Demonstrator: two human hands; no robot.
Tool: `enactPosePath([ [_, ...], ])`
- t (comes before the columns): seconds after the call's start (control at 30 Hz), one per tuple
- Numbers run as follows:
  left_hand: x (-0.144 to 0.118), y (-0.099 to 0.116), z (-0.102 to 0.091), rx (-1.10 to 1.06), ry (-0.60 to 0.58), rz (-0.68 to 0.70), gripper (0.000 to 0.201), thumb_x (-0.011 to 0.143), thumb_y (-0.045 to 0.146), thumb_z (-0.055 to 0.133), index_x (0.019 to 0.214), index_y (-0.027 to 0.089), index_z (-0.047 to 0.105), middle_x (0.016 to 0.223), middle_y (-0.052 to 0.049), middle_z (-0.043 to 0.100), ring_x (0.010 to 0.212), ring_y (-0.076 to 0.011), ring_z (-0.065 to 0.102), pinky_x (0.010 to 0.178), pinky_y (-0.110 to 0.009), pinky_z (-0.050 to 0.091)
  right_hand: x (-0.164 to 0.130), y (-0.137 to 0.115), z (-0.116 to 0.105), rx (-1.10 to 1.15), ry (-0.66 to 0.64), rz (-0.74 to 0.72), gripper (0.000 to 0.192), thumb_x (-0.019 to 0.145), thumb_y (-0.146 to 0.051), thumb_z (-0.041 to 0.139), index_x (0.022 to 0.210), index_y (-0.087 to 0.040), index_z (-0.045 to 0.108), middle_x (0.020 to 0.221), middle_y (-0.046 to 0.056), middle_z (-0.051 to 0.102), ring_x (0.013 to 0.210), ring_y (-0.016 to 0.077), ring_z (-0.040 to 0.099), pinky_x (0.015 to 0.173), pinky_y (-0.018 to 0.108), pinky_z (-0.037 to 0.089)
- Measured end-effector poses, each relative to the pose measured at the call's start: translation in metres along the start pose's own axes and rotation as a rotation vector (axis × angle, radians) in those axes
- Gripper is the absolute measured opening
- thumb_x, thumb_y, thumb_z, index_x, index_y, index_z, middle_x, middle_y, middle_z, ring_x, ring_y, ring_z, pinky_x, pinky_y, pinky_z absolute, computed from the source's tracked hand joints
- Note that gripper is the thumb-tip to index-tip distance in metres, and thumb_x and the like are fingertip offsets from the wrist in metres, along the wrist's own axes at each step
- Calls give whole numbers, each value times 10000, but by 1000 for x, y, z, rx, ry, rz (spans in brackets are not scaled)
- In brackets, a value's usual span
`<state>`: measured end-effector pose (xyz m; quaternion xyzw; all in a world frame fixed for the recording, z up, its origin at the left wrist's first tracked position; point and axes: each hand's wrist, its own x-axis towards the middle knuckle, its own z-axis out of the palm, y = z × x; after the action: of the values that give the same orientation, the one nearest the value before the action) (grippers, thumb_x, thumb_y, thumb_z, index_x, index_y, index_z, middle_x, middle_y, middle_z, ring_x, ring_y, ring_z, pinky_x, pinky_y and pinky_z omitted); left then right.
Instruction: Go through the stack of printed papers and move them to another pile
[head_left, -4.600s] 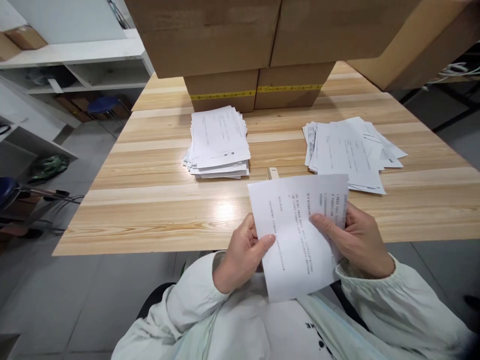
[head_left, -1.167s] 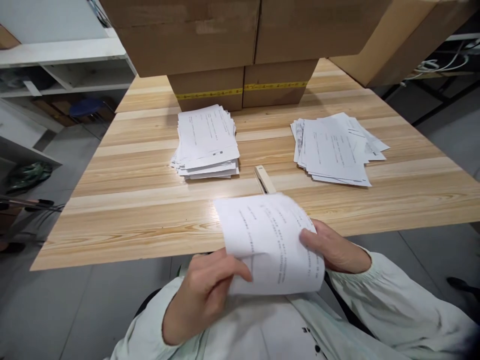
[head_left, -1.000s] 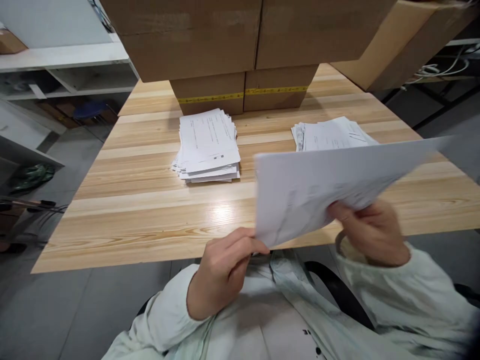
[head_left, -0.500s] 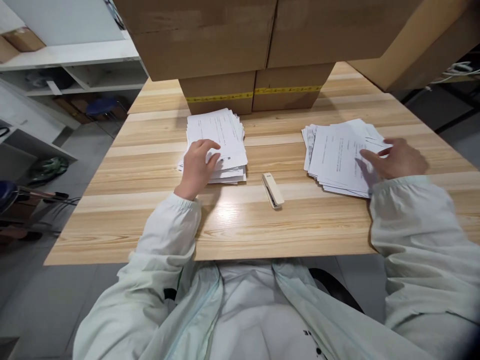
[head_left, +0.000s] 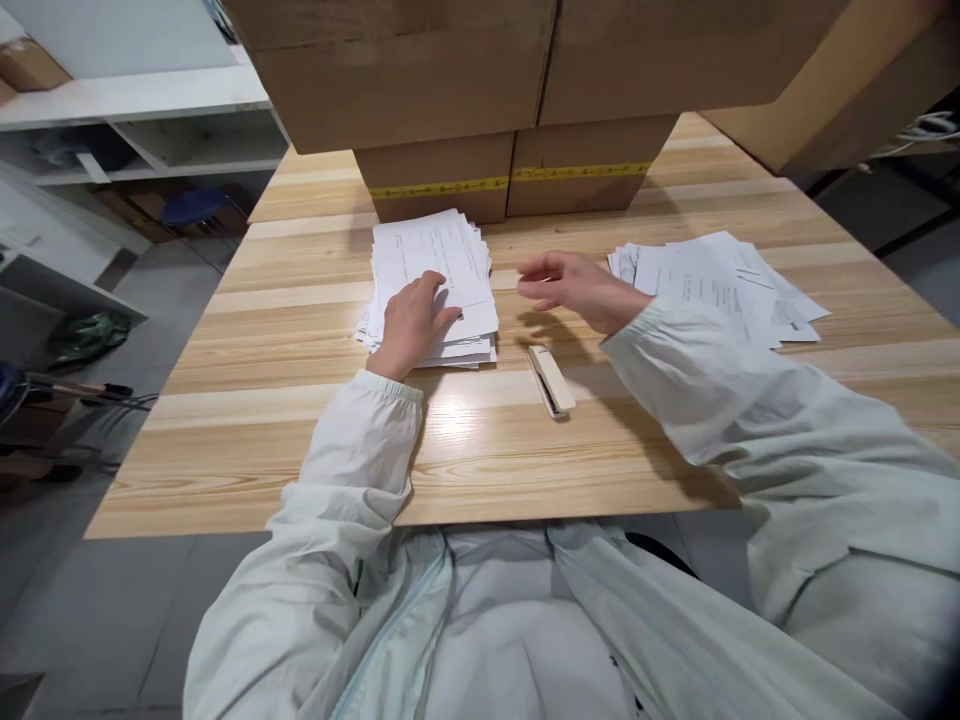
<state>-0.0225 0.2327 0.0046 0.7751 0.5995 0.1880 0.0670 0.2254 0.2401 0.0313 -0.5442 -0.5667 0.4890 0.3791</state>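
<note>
Swinging over from the pile (head_left: 694, 270) right of the stapler (head_left: 551, 382), the right hand (head_left: 576, 288) had ended up just beyond the stapler, loosely spread with nothing in it. The left hand (head_left: 411, 320) lay relaxed on the stack (head_left: 420, 240), beyond and left of the stapler, no grip that I could see. So the work had probably shifted back to that stack. Worktop (head_left: 262, 440) was striped pale wood, boxes (head_left: 397, 80) piled well beyond the stapler, plus a blue stool (head_left: 196, 207) way off to its left.
</note>
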Motion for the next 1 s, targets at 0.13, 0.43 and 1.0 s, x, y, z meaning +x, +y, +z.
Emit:
enactPosePath([
  [0.13,0,2,-3,30,-19,-13,371,923,313,644,1255,169,558,1209,-137,708,1065,-290,660,885,-377,466,23,11,31,90,-62,125,308,684,-58,815,923,-176,661,919,40,658,773,140,626,657,290,574],
  [0.43,-1,4,-4,66,-31,-16,353,938,358,629,1235,182,559,1189,-138,718,1037,-296,673,848,-367,455,34,20,41,100,-73,124,357,602,-57,837,849,-184,613,832,12,617,721,141,597,649,306,524],
  [1.0,0,3,1,23,32,-40,213,951,392,616,1056,210,650,1051,-91,736,912,-253,660,763,-347,400,35,21,38,-418,28,-391,113,746,-257,764,810,-192,697,824,21,635,731,155,505,702,311,377],
])
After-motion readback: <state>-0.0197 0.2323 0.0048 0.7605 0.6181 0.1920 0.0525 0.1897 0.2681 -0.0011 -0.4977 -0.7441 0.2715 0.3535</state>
